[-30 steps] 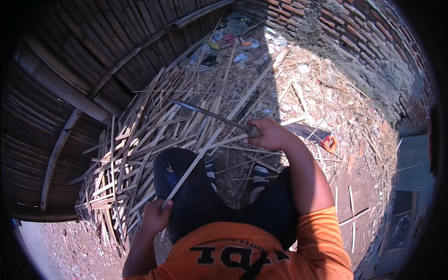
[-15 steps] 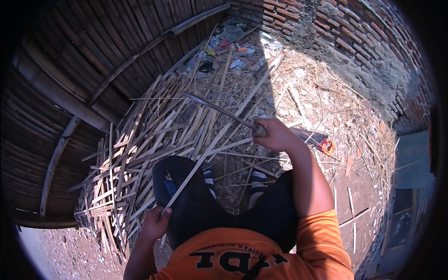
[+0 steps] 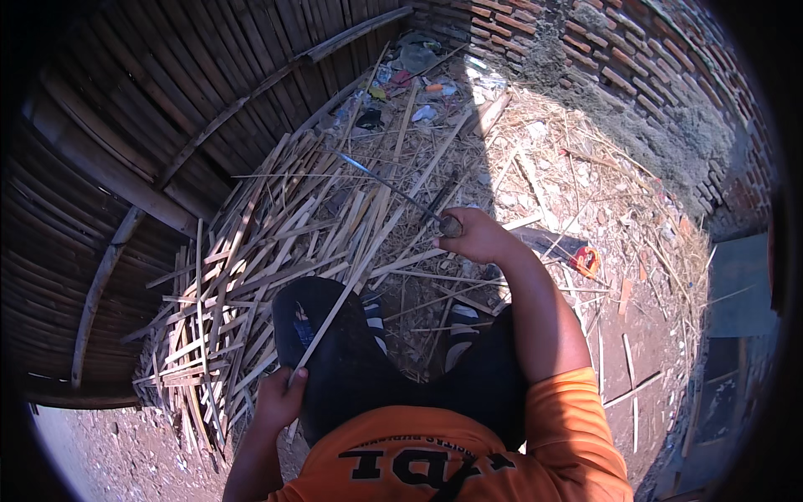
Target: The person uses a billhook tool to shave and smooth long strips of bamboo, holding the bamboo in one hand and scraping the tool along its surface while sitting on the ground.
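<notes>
My left hand point(image 3: 280, 400) is closed round the near end of a long bamboo strip point(image 3: 328, 321), which slants up and away over my left knee towards the far middle. My right hand point(image 3: 475, 237) grips the stubby handle of a long-bladed knife point(image 3: 391, 186). Its blade points to the far left and, in this view, crosses the strip's line; whether the two touch I cannot tell. To the left of my legs lies a heap of loose bamboo strips point(image 3: 251, 259), piled crosswise.
A slatted bamboo wall point(image 3: 159, 100) stands on the left, a brick wall point(image 3: 619, 63) at the far right. Scattered litter point(image 3: 422, 113) lies in the far corner, beside a wood block point(image 3: 492, 113). A red-orange packet point(image 3: 587, 262) lies right of my right arm.
My right hand and the knife have moved a little to the left. The bamboo strip's far part has swung left, while my left hand has stayed nearly in place.
</notes>
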Tool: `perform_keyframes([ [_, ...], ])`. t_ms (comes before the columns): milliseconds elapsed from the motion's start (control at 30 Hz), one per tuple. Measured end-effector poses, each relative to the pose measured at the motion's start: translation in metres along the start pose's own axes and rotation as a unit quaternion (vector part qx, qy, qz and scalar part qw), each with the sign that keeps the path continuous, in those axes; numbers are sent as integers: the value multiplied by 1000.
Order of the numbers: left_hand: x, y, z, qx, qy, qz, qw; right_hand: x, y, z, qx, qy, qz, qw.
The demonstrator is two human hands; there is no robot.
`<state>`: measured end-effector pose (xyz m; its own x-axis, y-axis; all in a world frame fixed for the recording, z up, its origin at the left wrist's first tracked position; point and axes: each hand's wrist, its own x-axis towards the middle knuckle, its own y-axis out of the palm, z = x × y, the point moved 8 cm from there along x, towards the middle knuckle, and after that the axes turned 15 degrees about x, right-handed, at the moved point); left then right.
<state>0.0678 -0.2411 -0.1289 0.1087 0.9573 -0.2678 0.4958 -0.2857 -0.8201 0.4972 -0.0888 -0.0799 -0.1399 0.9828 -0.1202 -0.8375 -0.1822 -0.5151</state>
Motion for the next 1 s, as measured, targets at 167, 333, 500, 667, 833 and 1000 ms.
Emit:
perform_keyframes([
  [167,-6,0,3,-36,-2,-2,999,-39,59,68,-208,-53,202,956],
  [333,-6,0,-4,8,11,-30,999,-10,-8,-4,-62,47,55,995],
  [500,-5,-2,-2,20,7,-42,999,-9,5,18,-76,-22,39,996],
  [667,-7,-4,-4,27,-4,-15,1000,-35,66,64,-133,-90,185,970],
  [833,-8,-1,-2,29,-3,-45,999,-5,-7,13,-87,25,35,995],
  [1000,-5,-2,-8,10,-5,-22,1000,-14,-1,12,-91,-17,26,995],
])
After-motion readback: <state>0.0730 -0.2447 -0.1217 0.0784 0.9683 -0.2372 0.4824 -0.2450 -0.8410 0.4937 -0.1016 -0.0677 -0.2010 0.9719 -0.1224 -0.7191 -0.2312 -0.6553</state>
